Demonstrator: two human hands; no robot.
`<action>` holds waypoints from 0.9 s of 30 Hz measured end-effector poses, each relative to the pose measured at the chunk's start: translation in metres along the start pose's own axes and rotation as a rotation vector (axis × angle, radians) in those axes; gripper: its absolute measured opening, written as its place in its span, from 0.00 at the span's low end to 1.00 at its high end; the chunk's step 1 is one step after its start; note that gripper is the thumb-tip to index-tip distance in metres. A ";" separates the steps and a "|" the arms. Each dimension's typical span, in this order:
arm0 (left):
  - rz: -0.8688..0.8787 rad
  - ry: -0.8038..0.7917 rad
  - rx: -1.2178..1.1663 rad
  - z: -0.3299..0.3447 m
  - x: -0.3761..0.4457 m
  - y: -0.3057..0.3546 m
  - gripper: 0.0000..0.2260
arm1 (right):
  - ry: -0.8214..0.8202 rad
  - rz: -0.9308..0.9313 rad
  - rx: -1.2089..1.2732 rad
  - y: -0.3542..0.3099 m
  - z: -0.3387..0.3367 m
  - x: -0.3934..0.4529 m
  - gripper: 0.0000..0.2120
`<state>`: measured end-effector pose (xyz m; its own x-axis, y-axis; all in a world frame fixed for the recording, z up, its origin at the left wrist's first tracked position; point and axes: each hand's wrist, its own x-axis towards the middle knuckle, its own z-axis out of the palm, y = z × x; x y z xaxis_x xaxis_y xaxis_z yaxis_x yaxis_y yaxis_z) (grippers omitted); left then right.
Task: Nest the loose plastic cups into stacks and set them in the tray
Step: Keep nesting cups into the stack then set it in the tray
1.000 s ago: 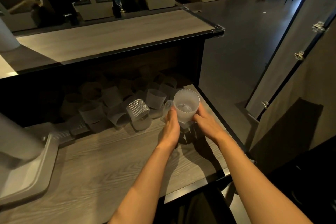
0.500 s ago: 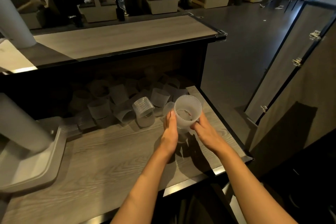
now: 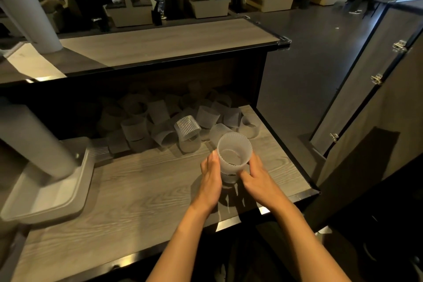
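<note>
Frosted ribbed plastic cups, nested into a tall stack (image 3: 27, 135), lean in the grey plastic tray (image 3: 57, 197) at far left, the stack's long axis tilting up and to the left. Loose translucent cups (image 3: 186, 129) lie jumbled at the back of the wood-grain counter (image 3: 128, 190). Further right, the left hand (image 3: 210, 174) and right hand (image 3: 258, 178) clasp a short upright stack of frosted cups (image 3: 233, 155) between curled fingers, mouth upward.

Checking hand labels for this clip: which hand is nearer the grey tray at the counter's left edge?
Left. The left hand grips the cup stack on the side facing the tray; the right hand holds the stack's far side, farther away. Neither touches the tray.
</note>
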<state>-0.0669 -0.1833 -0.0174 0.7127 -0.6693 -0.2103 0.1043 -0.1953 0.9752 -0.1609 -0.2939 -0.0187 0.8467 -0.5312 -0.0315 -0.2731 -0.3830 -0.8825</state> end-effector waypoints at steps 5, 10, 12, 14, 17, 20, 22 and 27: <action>0.112 -0.004 0.110 -0.008 0.011 0.006 0.30 | 0.072 -0.019 -0.045 -0.006 -0.002 0.011 0.31; 0.068 -0.048 0.150 -0.010 0.019 -0.001 0.30 | 0.083 0.010 -0.074 -0.006 -0.003 0.014 0.33; 0.042 -0.068 0.130 -0.008 0.017 -0.004 0.25 | 0.068 0.035 -0.089 0.001 -0.003 0.011 0.33; 0.018 -0.061 0.105 -0.006 0.015 -0.012 0.24 | 0.037 0.071 -0.098 0.008 -0.002 0.006 0.32; 0.025 -0.027 0.116 -0.005 0.015 -0.023 0.22 | 0.015 0.095 -0.113 0.015 -0.001 0.003 0.33; 0.047 0.000 0.146 -0.003 0.020 -0.033 0.23 | 0.015 0.122 -0.101 0.015 0.000 0.003 0.33; 0.034 0.023 0.132 -0.002 0.022 -0.035 0.25 | 0.022 0.142 -0.050 0.015 0.000 0.005 0.36; -0.059 0.039 0.049 0.001 0.037 -0.048 0.20 | -0.022 0.186 0.029 0.025 0.001 0.006 0.35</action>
<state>-0.0465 -0.1993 -0.0718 0.7328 -0.6272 -0.2639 0.1138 -0.2694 0.9563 -0.1620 -0.3062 -0.0412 0.7923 -0.5745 -0.2055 -0.4129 -0.2569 -0.8738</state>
